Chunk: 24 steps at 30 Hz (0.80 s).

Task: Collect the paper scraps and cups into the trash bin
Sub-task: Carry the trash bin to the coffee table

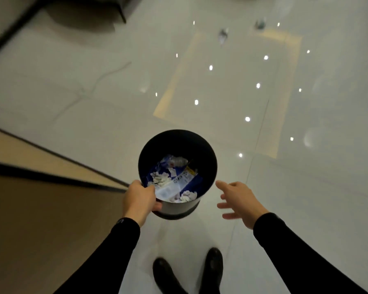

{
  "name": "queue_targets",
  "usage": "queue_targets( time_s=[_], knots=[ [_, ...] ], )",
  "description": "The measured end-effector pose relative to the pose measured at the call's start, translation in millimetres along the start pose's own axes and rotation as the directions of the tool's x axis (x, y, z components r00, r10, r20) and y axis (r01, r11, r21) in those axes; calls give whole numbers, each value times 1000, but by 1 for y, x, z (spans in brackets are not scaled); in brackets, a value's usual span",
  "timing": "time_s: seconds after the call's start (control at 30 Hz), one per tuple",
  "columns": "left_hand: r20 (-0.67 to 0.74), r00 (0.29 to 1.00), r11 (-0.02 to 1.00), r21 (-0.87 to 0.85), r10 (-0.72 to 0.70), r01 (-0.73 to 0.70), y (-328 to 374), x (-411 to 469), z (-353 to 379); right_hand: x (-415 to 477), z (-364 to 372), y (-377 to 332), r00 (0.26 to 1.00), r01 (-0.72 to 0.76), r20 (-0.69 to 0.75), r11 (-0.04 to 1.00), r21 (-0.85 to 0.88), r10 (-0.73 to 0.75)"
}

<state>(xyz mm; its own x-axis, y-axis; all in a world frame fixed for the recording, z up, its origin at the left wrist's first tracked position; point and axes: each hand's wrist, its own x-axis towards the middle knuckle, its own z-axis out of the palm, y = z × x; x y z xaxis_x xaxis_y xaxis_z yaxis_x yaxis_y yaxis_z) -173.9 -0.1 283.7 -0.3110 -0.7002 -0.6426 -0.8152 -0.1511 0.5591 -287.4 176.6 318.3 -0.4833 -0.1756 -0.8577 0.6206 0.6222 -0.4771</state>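
A round black trash bin (202, 151) hangs above the glossy white floor in the middle of the head view. My left hand (139, 198) grips its near-left rim, thumb inside. Crumpled white paper scraps (188, 195) and blue-and-white printed wrappers (179, 177) lie in the bin. My right hand (239, 200) is just right of the bin, fingers spread, holding nothing and not touching it. Two small crumpled scraps lie far ahead on the floor, one (223, 35) at top centre and another (260, 23) to its right; both are blurred.
A tan wall or cabinet face with black trim (51, 179) runs along my left. A dark piece of furniture (83, 11) stands at the top left. My two black shoes (214, 264) are below the bin. Ceiling lights reflect off the white tiles.
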Motion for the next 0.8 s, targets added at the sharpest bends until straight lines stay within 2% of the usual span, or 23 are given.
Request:
queue_targets(
  time_s=[0.13,0.23,0.3,0.47,0.63,0.8],
  knots=[
    [2,983,983,-5,185,-185,117,-51,-28,-51,-51,-66,994,-18,113,992,127,3],
    [29,952,950,-74,306,-303,192,-85,-43,-87,-88,-116,973,-14,227,978,207,-34],
    [43,927,922,-127,373,-365,239,-105,-51,-106,-110,-149,968,-22,247,961,276,-49],
    [83,869,864,-188,489,-468,338,-138,-59,-140,-156,-233,949,78,216,834,546,-231],
    [168,810,825,-173,563,-538,427,-136,-60,-151,-204,-314,941,214,135,855,472,-310],
    [276,769,816,-169,577,-552,529,-88,-62,-122,-249,-395,952,257,20,837,484,-305]
  ],
)
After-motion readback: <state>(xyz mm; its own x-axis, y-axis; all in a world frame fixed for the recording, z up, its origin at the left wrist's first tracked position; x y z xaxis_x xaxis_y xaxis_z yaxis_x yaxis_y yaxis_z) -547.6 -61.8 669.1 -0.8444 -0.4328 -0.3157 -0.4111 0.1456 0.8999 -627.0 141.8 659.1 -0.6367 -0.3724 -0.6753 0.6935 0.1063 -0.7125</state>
